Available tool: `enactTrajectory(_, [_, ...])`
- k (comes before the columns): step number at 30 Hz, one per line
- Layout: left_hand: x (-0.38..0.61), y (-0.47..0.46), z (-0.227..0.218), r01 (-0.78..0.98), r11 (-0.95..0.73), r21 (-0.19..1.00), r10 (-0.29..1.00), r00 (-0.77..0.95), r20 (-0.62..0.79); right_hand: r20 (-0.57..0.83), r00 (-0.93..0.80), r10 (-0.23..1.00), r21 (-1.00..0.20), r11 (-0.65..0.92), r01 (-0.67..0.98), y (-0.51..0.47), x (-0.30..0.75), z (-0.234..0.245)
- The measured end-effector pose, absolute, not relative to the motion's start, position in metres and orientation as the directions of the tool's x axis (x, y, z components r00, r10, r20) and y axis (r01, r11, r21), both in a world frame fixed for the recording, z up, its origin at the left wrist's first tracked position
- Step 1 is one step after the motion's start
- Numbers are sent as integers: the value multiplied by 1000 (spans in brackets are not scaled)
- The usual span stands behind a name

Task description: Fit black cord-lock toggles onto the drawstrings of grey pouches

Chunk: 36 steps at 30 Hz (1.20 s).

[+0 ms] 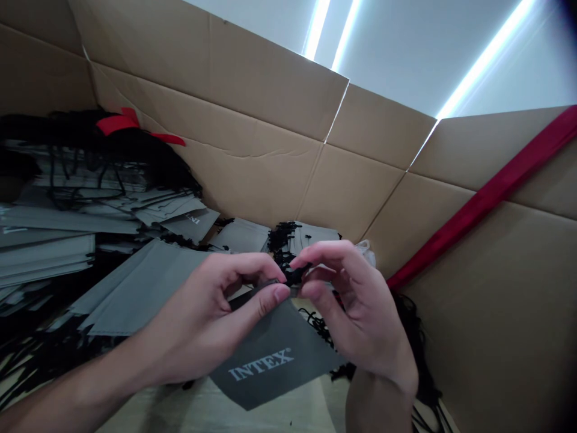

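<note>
Thumb and index finger of my left hand point(225, 313) pinch the gathered top edge of a dark grey drawstring bag point(279, 328). White INTEX lettering shows across the bag, which hangs at a slant below my fingers. At the bag's top corner, my right hand point(356, 300) is curled, its thumb and fingertips closed around a bit of black cord point(298, 275). The exact contact there is partly hidden by the fingers.
Piles of grey bags point(144, 288) with black cords lie to the left, some with red strips point(118, 124) on top. More bags point(246, 234) stand behind my hands. Cardboard walls point(252, 132) surround the area; a dark red band point(487, 192) crosses the right one.
</note>
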<state>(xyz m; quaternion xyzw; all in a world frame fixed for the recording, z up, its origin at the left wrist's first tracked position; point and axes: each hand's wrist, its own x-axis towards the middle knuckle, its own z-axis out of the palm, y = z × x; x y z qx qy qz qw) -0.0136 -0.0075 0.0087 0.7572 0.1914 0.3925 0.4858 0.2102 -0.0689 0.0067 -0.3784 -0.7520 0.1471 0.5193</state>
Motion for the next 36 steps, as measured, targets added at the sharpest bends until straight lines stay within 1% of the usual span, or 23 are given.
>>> enactTrajectory(3, [-15,-6,6,-52,-467,883,667,635,390,675,-272,686,-577,720,386,-65,213,8])
enactTrajectory(5, [-15,-5,4,-16,-495,869,660,643,389,702,-302,645,-528,756,387,-64,213,10])
enactTrajectory(7, [-16,-5,2,15,-528,849,642,662,388,728,-311,611,-469,774,425,-64,213,12])
enactTrajectory(9, [-16,-5,2,45,-570,820,615,685,390,721,-310,620,-445,757,478,-65,213,14])
enactTrajectory(11, [-16,-5,3,60,-633,772,581,696,422,693,-302,654,-471,728,498,-67,213,14])
enactTrajectory(13, [-17,-5,4,47,-695,718,530,708,467,663,-286,692,-535,705,466,-68,213,13])
enactTrajectory(15, [-17,-5,5,-2,-736,677,466,723,510,639,-269,721,-603,686,408,-69,212,12])
enactTrajectory(17, [-15,-5,3,-88,-763,641,392,725,567,628,-252,736,-647,674,356,-71,209,11])
enactTrajectory(21, [-11,-4,-5,-275,-812,515,244,641,727,649,-219,728,-654,682,329,-76,201,11])
enactTrajectory(23, [-10,-4,-8,-296,-829,475,204,631,748,654,-214,726,-651,684,330,-77,197,12])
enactTrajectory(25, [-11,-4,-9,-275,-834,477,210,642,738,661,-200,723,-655,686,317,-77,196,12])
enactTrajectory(29, [-13,-3,-6,-174,-809,562,349,628,696,661,-160,733,-686,677,266,-73,199,10])
enactTrajectory(31, [-13,-3,-5,-140,-808,572,383,612,691,654,-183,734,-691,678,251,-70,203,8])
enactTrajectory(36, [-14,-2,-1,-76,-823,563,411,605,682,713,-263,650,-576,757,308,-66,209,8])
